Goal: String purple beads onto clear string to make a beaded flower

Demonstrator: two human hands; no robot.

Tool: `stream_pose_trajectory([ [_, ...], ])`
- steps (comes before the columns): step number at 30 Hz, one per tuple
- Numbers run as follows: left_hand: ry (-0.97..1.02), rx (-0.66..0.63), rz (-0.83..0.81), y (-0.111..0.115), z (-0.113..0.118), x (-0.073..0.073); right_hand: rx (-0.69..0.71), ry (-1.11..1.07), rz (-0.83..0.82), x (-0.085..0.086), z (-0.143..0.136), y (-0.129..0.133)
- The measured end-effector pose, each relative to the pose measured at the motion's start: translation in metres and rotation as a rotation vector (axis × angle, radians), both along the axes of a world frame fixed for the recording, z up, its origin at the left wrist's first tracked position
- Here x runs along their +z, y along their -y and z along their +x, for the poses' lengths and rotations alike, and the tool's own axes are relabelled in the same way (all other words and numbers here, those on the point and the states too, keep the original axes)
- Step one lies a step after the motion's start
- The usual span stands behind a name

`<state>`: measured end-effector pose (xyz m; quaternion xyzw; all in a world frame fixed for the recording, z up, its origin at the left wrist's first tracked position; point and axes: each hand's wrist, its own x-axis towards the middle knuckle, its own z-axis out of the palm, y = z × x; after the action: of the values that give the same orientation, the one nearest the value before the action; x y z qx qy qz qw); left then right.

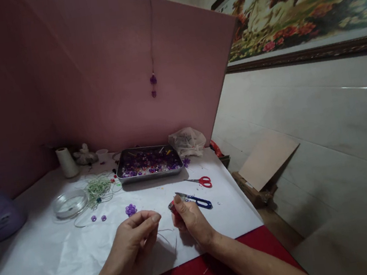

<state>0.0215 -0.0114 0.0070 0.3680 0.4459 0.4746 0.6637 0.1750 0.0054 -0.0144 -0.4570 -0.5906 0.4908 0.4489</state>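
My left hand (139, 236) is closed in a pinch above the white table covering, with a thin cord (166, 237) trailing from its fingers. Just to its right, my right hand (191, 221) is wrapped round a small red lighter (172, 206), thumb on its metal top. Behind my right hand lie dark blue thread snips (202, 202), partly hidden by it. A purple bead flower (131, 209) rests beyond my left hand, and two small purple bead pieces (94, 218) are farther left.
Red-handled scissors (205, 181) lie behind the snips. A metal tray (151, 176) holds purple beads. Green cord (98, 190), a clear round container (70, 204), a white thread cone (67, 162) and a plastic bag (187, 141) stand around it. A beaded strand (153, 80) hangs on the pink panel.
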Motion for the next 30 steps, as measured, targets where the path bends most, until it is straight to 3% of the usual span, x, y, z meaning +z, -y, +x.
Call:
stream_pose_trajectory([
  [10, 0.000, -0.086, 0.008, 0.0009, 0.0031, -0.0022, 0.000, -0.019, 0.010, -0.0022, 0.0014, 0.0000],
  [25, -0.011, -0.088, 0.012, 0.0016, 0.0027, -0.0016, 0.000, 0.000, 0.025, -0.0032, 0.0022, -0.0011],
  [30, 0.000, -0.073, -0.007, 0.0020, 0.0030, -0.0011, -0.008, -0.031, -0.038, -0.0036, 0.0016, -0.0028],
])
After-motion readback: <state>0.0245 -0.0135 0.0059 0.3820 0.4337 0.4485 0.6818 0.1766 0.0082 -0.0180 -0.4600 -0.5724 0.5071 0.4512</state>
